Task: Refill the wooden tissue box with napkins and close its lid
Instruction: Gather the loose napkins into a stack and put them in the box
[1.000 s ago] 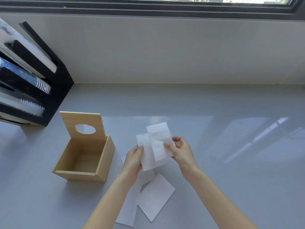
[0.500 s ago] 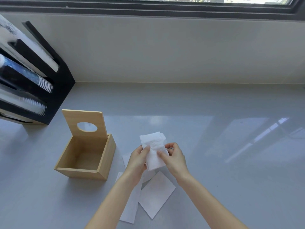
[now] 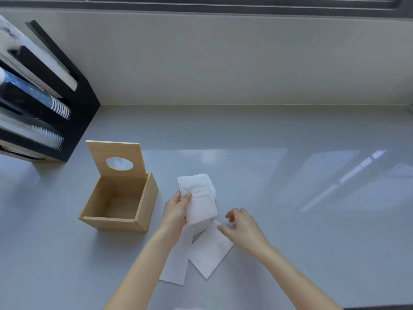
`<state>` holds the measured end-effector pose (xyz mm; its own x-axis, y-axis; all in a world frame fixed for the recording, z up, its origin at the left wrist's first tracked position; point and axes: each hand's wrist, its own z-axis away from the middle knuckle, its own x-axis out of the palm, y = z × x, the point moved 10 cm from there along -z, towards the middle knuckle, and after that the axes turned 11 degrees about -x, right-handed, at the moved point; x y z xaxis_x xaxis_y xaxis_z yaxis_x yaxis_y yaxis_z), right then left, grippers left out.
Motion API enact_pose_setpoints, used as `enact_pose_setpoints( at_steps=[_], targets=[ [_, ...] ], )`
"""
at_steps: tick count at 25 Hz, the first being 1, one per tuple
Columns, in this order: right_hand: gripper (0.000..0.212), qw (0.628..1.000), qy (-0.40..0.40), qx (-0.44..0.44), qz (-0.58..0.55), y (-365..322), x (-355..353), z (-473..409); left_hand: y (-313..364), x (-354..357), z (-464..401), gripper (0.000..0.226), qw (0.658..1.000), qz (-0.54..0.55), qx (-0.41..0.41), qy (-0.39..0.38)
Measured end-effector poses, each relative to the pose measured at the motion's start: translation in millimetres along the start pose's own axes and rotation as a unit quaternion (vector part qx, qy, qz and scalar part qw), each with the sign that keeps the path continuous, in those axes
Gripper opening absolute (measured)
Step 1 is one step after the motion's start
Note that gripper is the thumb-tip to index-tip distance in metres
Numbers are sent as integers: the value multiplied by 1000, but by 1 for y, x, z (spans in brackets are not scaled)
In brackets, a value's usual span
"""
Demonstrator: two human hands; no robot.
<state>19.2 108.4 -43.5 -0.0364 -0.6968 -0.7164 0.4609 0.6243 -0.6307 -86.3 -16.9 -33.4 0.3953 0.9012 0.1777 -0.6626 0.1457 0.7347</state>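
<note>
A pale grey counter [image 3: 290, 220] fills most of the view, running up to a light wall [image 3: 223, 63] at 12 o'clock. At about 10 o'clock a black rack [image 3: 82, 108] stands on the counter, with sleeves of stacked cups [image 3: 53, 106] lying in its slots. The wooden tissue box [image 3: 118, 204] sits at roughly 8 o'clock from the centre; it is empty, and its lid [image 3: 116, 157], which has an oval hole, stands upright along the far edge. Just beside the box, at its 3 o'clock, the left hand [image 3: 175, 214] holds up a small stack of folded white napkins [image 3: 200, 198], thumb pressed on the front and fingers closed behind it. Below the hands, toward 6 o'clock, loose napkins [image 3: 210, 251] lie flat on the counter, overlapping one another, and part of them is hidden by the left forearm. The right hand [image 3: 243, 231] hovers over the nearer loose napkin at 5 o'clock from the held stack, fingers loosely curled and parted, gripping nothing; whether its fingertips touch the sheet cannot be told.
</note>
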Motion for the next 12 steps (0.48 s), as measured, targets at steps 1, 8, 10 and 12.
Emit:
enact_pose_setpoints(
  at_steps=[1, 8, 10, 12],
  targets=[
    [43, 1000, -14, 2, 28, 1, 5, 5, -1, -2, 2, 21, 1000, 1, -1, 2],
    [38, 993, -62, 39, 91, 3, 21, 12, -5, -9, 8, 22, 1000, -13, -14, 0],
    [30, 994, -64, 45, 73, 4, 24, 13, -7, -12, 9, 23, 1000, -15, -17, -2],
    [23, 996, -59, 42, 60, 5, 25, 14, -9, -16, 10, 23, 1000, -16, -19, 2]
  ],
)
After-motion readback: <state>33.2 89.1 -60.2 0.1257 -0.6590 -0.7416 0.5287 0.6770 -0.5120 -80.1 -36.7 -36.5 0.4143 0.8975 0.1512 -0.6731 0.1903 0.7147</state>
